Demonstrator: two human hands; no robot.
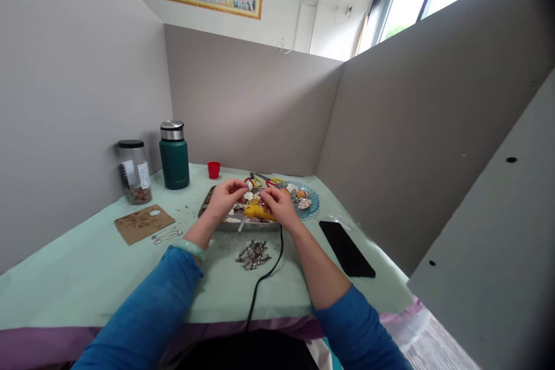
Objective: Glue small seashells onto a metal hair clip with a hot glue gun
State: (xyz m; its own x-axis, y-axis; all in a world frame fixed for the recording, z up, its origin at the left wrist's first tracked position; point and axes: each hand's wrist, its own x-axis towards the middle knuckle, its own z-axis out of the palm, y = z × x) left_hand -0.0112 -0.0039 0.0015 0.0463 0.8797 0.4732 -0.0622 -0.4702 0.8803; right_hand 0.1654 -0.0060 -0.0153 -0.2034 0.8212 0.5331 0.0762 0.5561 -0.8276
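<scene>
My left hand [226,198] is closed in a pinch on a small white piece [249,185], perhaps a shell, above the metal tray [243,226]. Close by on the right, my right hand [280,204] has its fingertips pressed together; whatever is between them is too small to make out. Under my hands a yellow glue gun [256,211] lies on the tray, its pale nozzle pointing down toward the front left. White and cream pieces surround it, partly hidden by my fingers. A pile of small metal clips or pin backs [253,255] lies in front of the tray.
Right of the tray are a blue glass plate [315,203] with shells and a black phone [347,248]. Pliers [255,181] lie behind. A black cord [259,283] runs frontward. Leftward stand a green flask [174,159], a jar [135,173] and stained cardboard [141,225].
</scene>
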